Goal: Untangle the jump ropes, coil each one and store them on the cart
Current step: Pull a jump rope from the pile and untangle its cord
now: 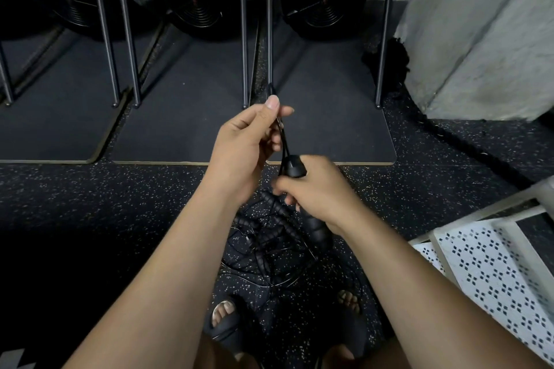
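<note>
Grips a black ribbed rope handle (295, 167) in the curled right hand (319, 190), pinches its thin black cord (283, 136) in the left hand (242, 147), with the black rope tangle (266, 249) on the speckled floor (120, 204), nothing yet coiled or on the white perforated cart (494, 263).

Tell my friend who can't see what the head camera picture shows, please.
The left hand pinches a thin black cord while the right hand grips a jump rope handle. Below them is a tangle of black ropes above a speckled floor, with a white cart at the right.
</note>
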